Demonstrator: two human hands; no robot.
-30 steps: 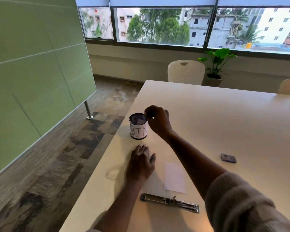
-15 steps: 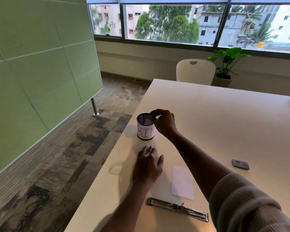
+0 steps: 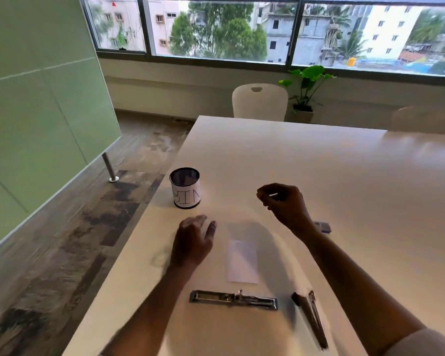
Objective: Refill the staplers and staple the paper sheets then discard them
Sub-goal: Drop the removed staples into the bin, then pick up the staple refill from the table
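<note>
While the right hand (image 3: 284,202) hangs above the pale desk (image 3: 332,181), right of the mesh cup labelled BIN (image 3: 185,188), its fingers (image 3: 263,195) are curled round a thin pale sliver, perhaps a staple strip, though I cannot tell. The left hand (image 3: 193,242) lies flat and released, near the cup. A white paper slip (image 3: 242,260) sits nearer than the cup, with the opened metal stapler (image 3: 233,300) and a second dark stapler (image 3: 311,318) nearer again. Loading should go best with the strip level and the stapler steadied.
</note>
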